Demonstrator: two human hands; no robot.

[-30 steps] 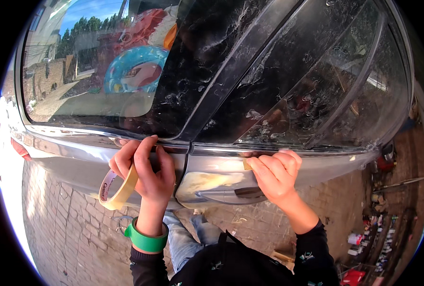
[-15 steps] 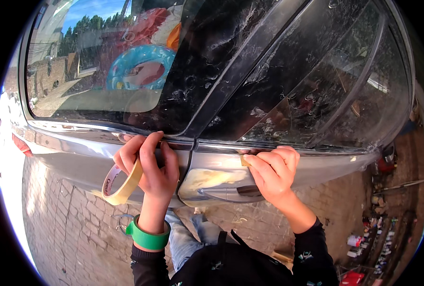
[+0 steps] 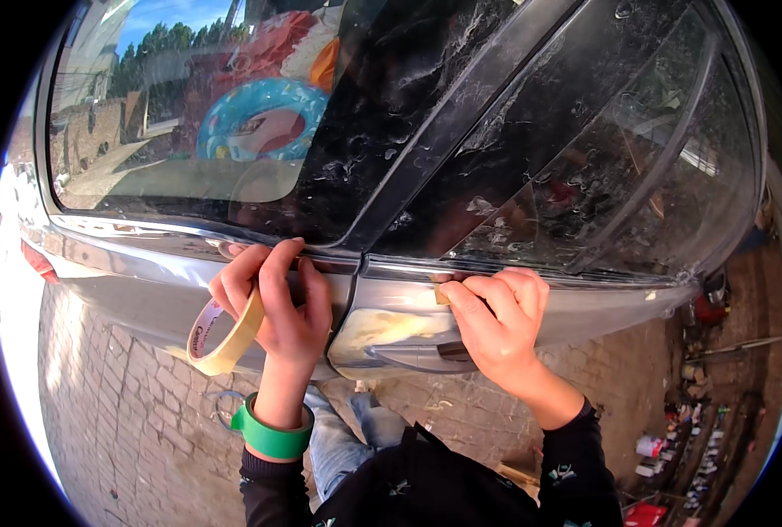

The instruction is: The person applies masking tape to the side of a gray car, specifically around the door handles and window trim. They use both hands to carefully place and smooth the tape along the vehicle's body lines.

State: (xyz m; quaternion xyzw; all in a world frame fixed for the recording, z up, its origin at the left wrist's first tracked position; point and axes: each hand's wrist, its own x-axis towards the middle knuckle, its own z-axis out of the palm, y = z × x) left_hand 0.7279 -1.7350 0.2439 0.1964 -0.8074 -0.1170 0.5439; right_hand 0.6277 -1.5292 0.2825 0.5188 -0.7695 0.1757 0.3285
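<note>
**Tape roll edges right along the window line of a silver car**

The silver car (image 3: pixel 127 299) fills the view, its side windows (image 3: pixel 514 140) dark and smeared, the far left glass mirroring trees, sky and a round blue and red shape. Below it lies a brick-paved floor (image 3: pixel 127 422), with small cans and clutter (image 3: pixel 672 439) at the near right.

Along the sill where glass meets door panel, the two hands work close together. The left hand (image 3: pixel 277 303) has shifted slightly right over the last second, closer to the dark seam between the two doors, and the roll of beige masking tape (image 3: pixel 224 329) has travelled with it. The roll hangs over the fingers, which curl loosely through its core, with the thumb pressed up against the sill strip; they are closed around the roll, not spread. A green wristband (image 3: pixel 272 430) sits on that wrist.

The right hand (image 3: pixel 496 321) has hardly moved. Its fingers are bent and bunched, tips pressed down on the trim just above the door handle (image 3: pixel 413 351), pinning a short beige end of tape (image 3: pixel 443 296) under the index finger.

Judging from this, a strip is being drawn leftward from a fixed end on the right, and the laying is at an early stage: most of the sill looks bare.
</note>
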